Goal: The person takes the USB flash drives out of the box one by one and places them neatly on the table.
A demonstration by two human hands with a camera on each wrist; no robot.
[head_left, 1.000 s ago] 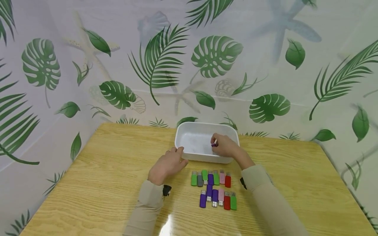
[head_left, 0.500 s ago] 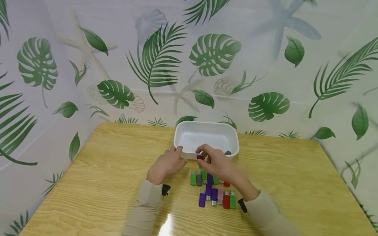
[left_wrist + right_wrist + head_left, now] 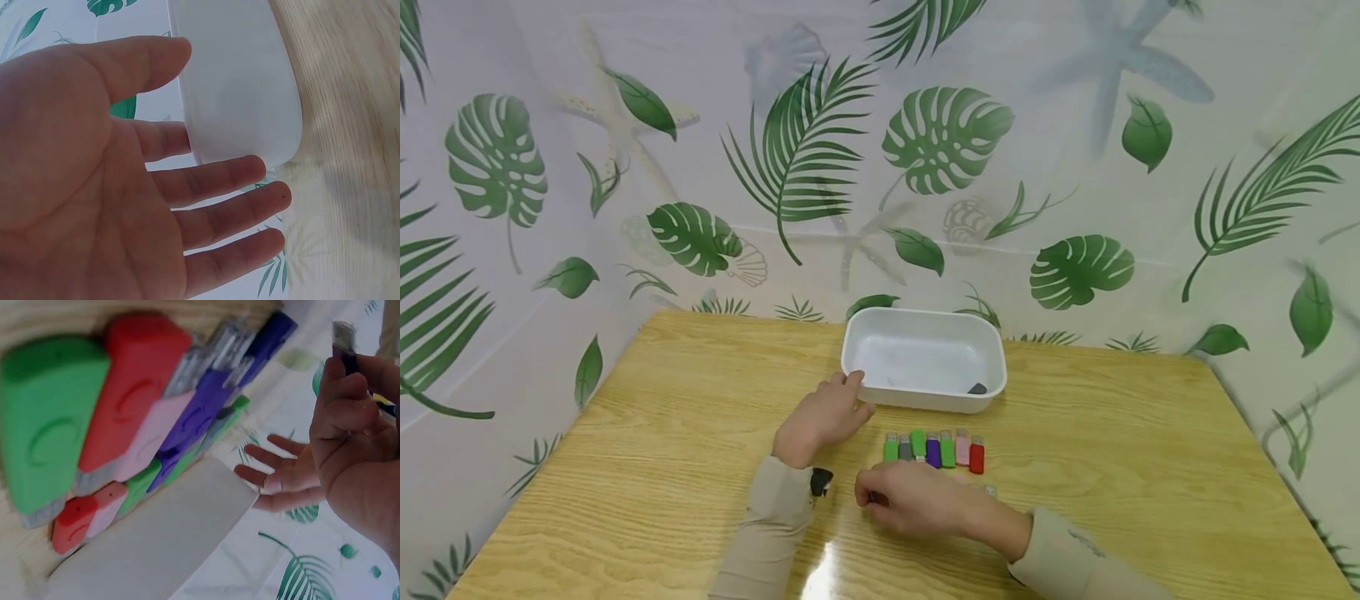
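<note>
My right hand [image 3: 917, 500] hovers over the front row of USB sticks, pinching a purple USB stick [image 3: 348, 362] between thumb and fingers, its metal plug sticking up in the right wrist view. Much of that row is hidden under the hand in the head view. My left hand [image 3: 822, 421] rests its fingertips on the left front corner of a white plastic bin [image 3: 925, 400]; its fingers [image 3: 212, 181] are loosely straight. Inside the bin, by the right front corner, lies one grey USB stick [image 3: 977, 389].
Behind the right hand stands a back row with a red USB stick [image 3: 977, 456], a pink one [image 3: 962, 447] and several green, purple and grey ones. A wooden table [image 3: 685, 433] carries everything. A leaf-printed cloth [image 3: 820, 167] hangs behind it.
My right hand has come out of the bin with the purple USB stick and moved toward me and left, over the front row. The left hand has stayed at the bin's corner.
</note>
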